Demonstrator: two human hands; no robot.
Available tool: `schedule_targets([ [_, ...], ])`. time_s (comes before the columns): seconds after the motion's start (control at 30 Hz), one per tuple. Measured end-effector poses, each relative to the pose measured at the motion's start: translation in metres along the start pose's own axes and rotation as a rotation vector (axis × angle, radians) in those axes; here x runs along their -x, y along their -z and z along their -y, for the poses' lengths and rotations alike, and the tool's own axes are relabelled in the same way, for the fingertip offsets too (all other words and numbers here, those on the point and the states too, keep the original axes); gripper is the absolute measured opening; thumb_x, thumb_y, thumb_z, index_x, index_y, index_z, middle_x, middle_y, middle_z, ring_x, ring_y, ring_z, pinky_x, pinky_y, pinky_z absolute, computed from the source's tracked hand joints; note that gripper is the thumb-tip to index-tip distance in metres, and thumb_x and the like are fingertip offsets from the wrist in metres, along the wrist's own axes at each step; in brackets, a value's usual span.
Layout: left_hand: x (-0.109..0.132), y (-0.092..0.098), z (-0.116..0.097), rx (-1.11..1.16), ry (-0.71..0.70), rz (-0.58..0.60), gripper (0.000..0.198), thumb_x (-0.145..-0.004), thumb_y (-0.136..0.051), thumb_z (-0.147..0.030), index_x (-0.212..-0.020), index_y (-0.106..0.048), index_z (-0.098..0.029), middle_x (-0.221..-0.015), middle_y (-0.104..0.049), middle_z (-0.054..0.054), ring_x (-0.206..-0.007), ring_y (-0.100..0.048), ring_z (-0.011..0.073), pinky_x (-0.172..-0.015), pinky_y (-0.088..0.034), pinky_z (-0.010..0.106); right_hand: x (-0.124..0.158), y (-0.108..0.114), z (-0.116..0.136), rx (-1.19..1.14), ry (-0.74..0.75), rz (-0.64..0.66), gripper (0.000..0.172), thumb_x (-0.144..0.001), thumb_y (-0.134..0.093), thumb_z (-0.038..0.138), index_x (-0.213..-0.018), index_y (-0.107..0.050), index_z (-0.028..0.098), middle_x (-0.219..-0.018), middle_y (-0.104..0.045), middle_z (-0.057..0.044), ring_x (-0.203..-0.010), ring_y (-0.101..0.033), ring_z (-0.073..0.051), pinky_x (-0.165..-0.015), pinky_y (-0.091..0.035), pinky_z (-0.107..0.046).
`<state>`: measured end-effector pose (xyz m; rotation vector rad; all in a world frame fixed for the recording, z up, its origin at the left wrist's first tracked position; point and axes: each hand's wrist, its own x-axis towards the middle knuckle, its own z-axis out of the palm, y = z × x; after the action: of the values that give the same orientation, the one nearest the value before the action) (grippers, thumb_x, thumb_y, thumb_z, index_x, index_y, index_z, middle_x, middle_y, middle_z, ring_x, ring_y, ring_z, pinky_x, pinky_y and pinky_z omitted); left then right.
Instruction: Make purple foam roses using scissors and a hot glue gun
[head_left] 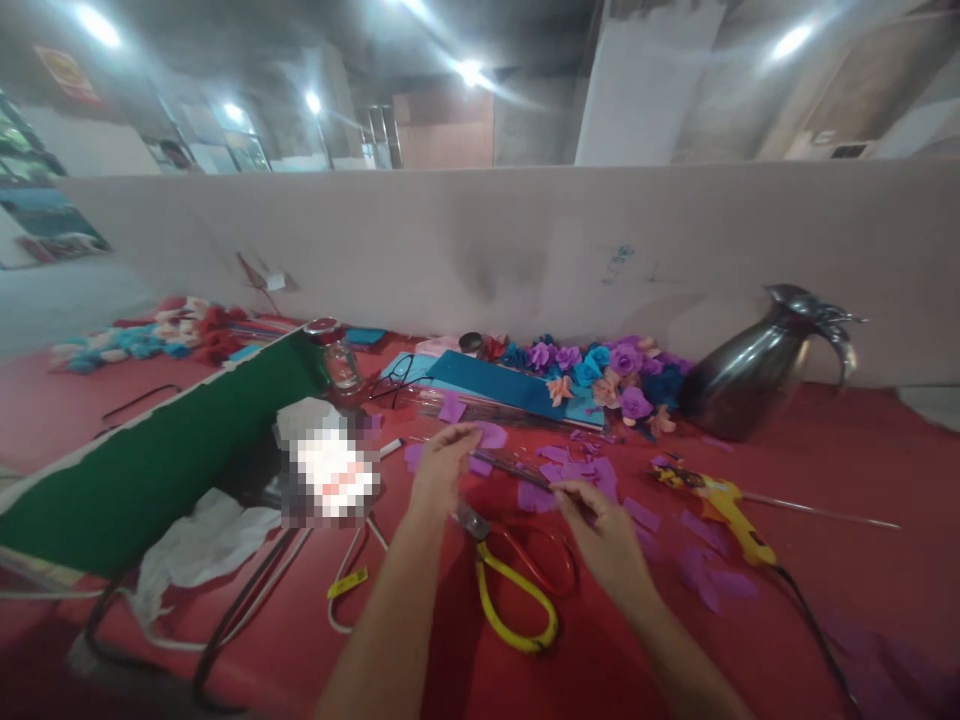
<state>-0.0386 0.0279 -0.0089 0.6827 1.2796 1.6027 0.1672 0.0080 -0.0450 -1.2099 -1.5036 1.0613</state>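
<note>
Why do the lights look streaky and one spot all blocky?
In the head view, the ceiling lights flare into streaks; the wall's top edge bows from lens distortion; a patch beside the left hand is pixelated; the right hand looks soft.

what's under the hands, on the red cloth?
Under the left hand and right hand: scissors with yellow and red handles, lying on the red cloth. Purple scraps lie around. The blade tips are hidden by the left hand.
</note>
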Motion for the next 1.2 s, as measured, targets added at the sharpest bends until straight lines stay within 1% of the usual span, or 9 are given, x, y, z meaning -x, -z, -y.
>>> schedule_targets([
  [0.1,0.016,-0.024,0.007,-0.025,0.093,0.138,0.025,-0.053,-0.077,-0.026,-0.073,-0.068,-0.014,-0.054,-0.055,-0.004,-0.037,-0.026,0.0006,-0.038,-0.015,0.018,-0.001,-0.002,0.006,-0.197,-0.062,0.007,0.031,-0.072,-0.065,0.046,-0.09,-0.068,0.021,-0.086,-0.071,-0.006,-0.08,-0.064,-0.023,-0.073,-0.05,-0.036],
  [0.3,0.037,-0.048,0.021,-0.054,0.168,0.287,0.021,-0.056,-0.074,-0.021,-0.077,-0.071,-0.016,-0.056,-0.059,-0.003,-0.044,-0.042,0.004,-0.048,-0.034,0.017,-0.006,-0.001,0.012,-0.368,-0.146,-0.055,0.034,-0.064,-0.072,0.044,-0.086,-0.065,0.019,-0.082,-0.07,-0.004,-0.077,-0.063,-0.019,-0.071,-0.049,-0.031],
  [0.47,0.039,-0.051,0.025,-0.134,0.099,0.369,0.024,-0.057,-0.073,-0.018,-0.081,-0.073,-0.016,-0.075,-0.068,0.003,-0.067,-0.057,0.0116,-0.065,-0.043,0.022,-0.009,0.004,0.007,-0.319,-0.118,-0.078,0.025,-0.063,-0.072,0.038,-0.076,-0.066,0.017,-0.074,-0.068,-0.003,-0.072,-0.061,-0.018,-0.071,-0.048,-0.031],
  [0.7,0.04,-0.05,0.03,-0.144,0.066,0.307,0.012,-0.058,-0.073,-0.02,-0.067,-0.069,-0.014,-0.062,-0.063,0.001,-0.058,-0.053,0.0106,-0.06,-0.041,0.023,-0.007,0.004,0.008,-0.311,-0.093,-0.11,0.035,-0.066,-0.071,0.037,-0.095,-0.063,0.019,-0.082,-0.067,-0.003,-0.079,-0.06,-0.018,-0.074,-0.047,-0.032],
  [0.9,0.043,-0.055,0.036,-0.18,0.089,0.344,0.012,-0.062,-0.07,-0.021,-0.072,-0.068,-0.015,-0.065,-0.064,0.0,-0.057,-0.053,0.0096,-0.061,-0.041,0.022,-0.008,0.004,0.012,-0.342,-0.184,-0.068,0.027,-0.059,-0.073,0.035,-0.077,-0.065,0.017,-0.076,-0.068,-0.003,-0.074,-0.059,-0.019,-0.072,-0.046,-0.032],
  [1.0,0.033,-0.042,0.026,-0.386,0.024,0.381,0.012,-0.068,-0.063,-0.02,-0.076,-0.07,-0.015,-0.075,-0.07,0.005,-0.068,-0.061,0.0154,-0.069,-0.045,0.026,-0.008,0.006,0.013,-0.324,-0.206,-0.119,0.025,-0.058,-0.073,0.034,-0.075,-0.066,0.017,-0.073,-0.067,-0.002,-0.071,-0.058,-0.018,-0.07,-0.045,-0.03],
  [1.07,0.022,-0.023,0.01,-0.755,-0.11,0.258,0.012,-0.071,-0.06,-0.019,-0.076,-0.071,-0.016,-0.08,-0.072,0.007,-0.076,-0.063,0.0195,-0.073,-0.045,0.029,-0.009,0.006,0.013,-0.335,-0.217,-0.159,0.025,-0.055,-0.073,0.034,-0.073,-0.067,0.018,-0.072,-0.067,-0.001,-0.071,-0.058,-0.018,-0.07,-0.045,-0.03],
  [1.1,0.016,-0.011,0.001,-0.954,-0.162,0.086,0.014,-0.072,-0.059,-0.019,-0.078,-0.071,-0.017,-0.082,-0.072,0.008,-0.079,-0.064,0.0213,-0.075,-0.044,0.031,-0.009,0.006,0.012,-0.341,-0.218,-0.175,0.025,-0.054,-0.073,0.034,-0.072,-0.067,0.018,-0.072,-0.067,-0.001,-0.072,-0.058,-0.019,-0.071,-0.045,-0.03],
  [1.2,0.0,0.025,-0.021,-1.298,-0.09,-0.303,0.023,-0.075,-0.056,-0.019,-0.092,-0.071,-0.019,-0.093,-0.072,0.01,-0.09,-0.064,0.0247,-0.078,-0.045,0.033,-0.009,0.006,0.011,-0.343,-0.207,-0.181,0.023,-0.054,-0.072,0.033,-0.071,-0.067,0.018,-0.071,-0.066,-0.001,-0.072,-0.057,-0.018,-0.069,-0.044,-0.03],
])
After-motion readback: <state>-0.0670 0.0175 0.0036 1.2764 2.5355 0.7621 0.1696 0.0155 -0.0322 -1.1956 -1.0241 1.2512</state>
